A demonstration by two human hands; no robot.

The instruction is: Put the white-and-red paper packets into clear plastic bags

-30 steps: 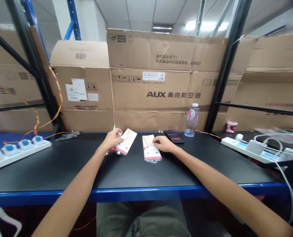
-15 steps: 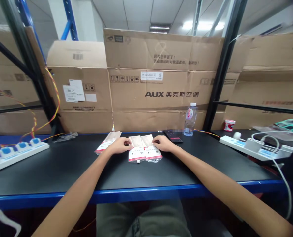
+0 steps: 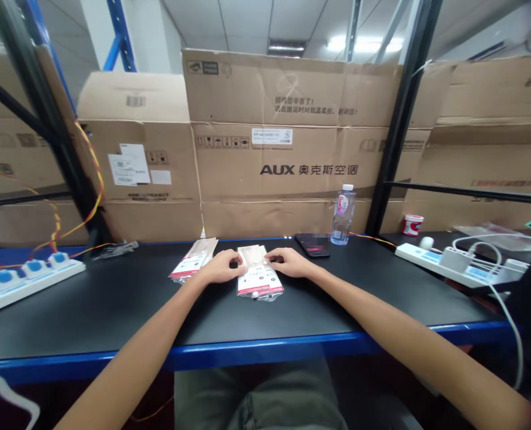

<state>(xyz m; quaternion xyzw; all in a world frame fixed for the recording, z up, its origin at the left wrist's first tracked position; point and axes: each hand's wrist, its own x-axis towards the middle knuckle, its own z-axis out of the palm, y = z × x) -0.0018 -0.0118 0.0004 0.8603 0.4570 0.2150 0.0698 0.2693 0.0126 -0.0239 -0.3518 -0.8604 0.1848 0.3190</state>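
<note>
Two flat packets with beige tops and red-and-white labels lie stacked as one pile [image 3: 257, 276] on the black bench top [image 3: 113, 304]. My left hand [image 3: 223, 267] pinches the pile's left edge with curled fingers. My right hand [image 3: 289, 263] pinches its right edge the same way. A second small pile of similar packets [image 3: 193, 258] lies just left of my left hand, untouched.
A black phone [image 3: 312, 245] and a clear water bottle [image 3: 341, 215] stand behind my right hand. White power strips lie at the left [image 3: 23, 278] and at the right [image 3: 462, 266] with cables. Cardboard boxes [image 3: 292, 137] wall the back. The blue bench edge [image 3: 247, 353] runs near me.
My left hand carried a packet from the left pile to the one under my right hand, set it beside it, then slid the two together into one stack.
</note>
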